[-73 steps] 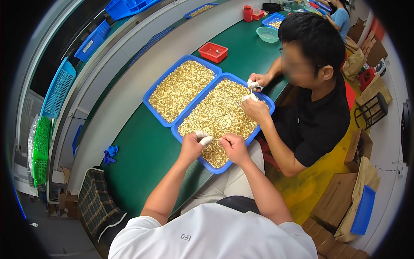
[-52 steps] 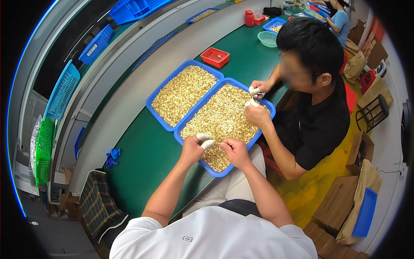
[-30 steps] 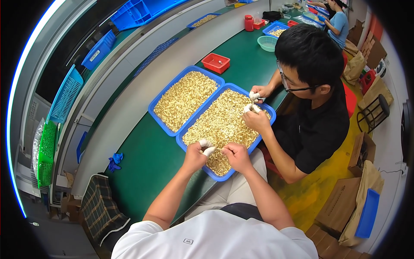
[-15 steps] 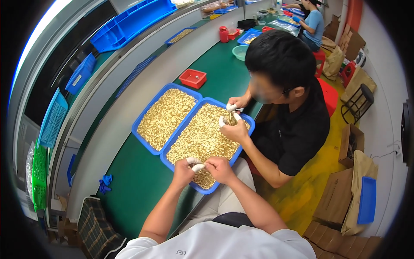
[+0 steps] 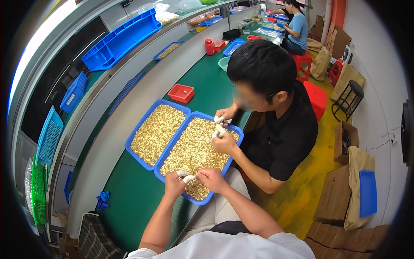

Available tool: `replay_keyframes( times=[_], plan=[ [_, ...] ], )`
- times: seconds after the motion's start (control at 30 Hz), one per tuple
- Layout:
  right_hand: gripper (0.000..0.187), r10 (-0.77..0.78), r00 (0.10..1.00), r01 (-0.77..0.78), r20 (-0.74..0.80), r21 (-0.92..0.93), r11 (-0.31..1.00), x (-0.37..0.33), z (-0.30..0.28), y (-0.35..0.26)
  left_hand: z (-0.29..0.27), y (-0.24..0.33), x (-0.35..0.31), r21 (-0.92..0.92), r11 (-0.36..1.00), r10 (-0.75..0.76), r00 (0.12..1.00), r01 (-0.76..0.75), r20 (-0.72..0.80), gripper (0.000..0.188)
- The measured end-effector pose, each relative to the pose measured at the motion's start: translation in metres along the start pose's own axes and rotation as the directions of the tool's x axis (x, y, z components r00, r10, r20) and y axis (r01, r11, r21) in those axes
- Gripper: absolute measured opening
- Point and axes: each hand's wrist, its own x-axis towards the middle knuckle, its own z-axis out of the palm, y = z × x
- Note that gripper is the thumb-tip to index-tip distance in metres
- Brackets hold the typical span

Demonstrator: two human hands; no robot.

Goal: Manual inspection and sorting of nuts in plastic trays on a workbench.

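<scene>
My left hand, with white finger covers on thumb and forefinger, is closed in a pinch above the near end of a blue tray. Facing it, my bare right hand is pinched too, its fingertips almost meeting the left ones. Whatever lies between the fingers is too small to make out. Many small gold-coloured pieces fill the tray below. A second blue tray of similar pieces stands against its left side.
To my right, a co-worker in black holds both hands over the same tray's far end. Beyond the trays sits a red box on the green table. Crumpled blue gloves lie at left. Cardboard boxes stand on the floor at right.
The whole view has shifted, so trays and co-worker appear further left and the trays slightly lower. My hands keep their pinch over the tray. The co-worker's hands have come closer together.
</scene>
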Motion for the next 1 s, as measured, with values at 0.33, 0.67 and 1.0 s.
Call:
replay_keyframes(
  times=[0.33,0.67,1.0],
  plan=[
    [0.025,-0.018,0.982,0.041,-0.188,0.118,0.992,-0.003,0.003,0.005,0.001,0.009,-0.007,0.373,0.89,0.195,0.959,-0.261,0.206,0.045],
    [0.022,-0.064,0.982,0.067,-0.18,0.011,0.998,-0.002,0.004,0.006,0.005,-0.007,-0.006,0.489,0.853,0.148,0.983,-0.181,0.107,0.017],
    [0.022,-0.046,0.984,0.048,-0.17,0.007,0.999,-0.002,0.005,0.007,-0.005,-0.013,-0.003,-0.308,0.932,-0.229,0.969,0.19,-0.095,0.014]
  ],
)
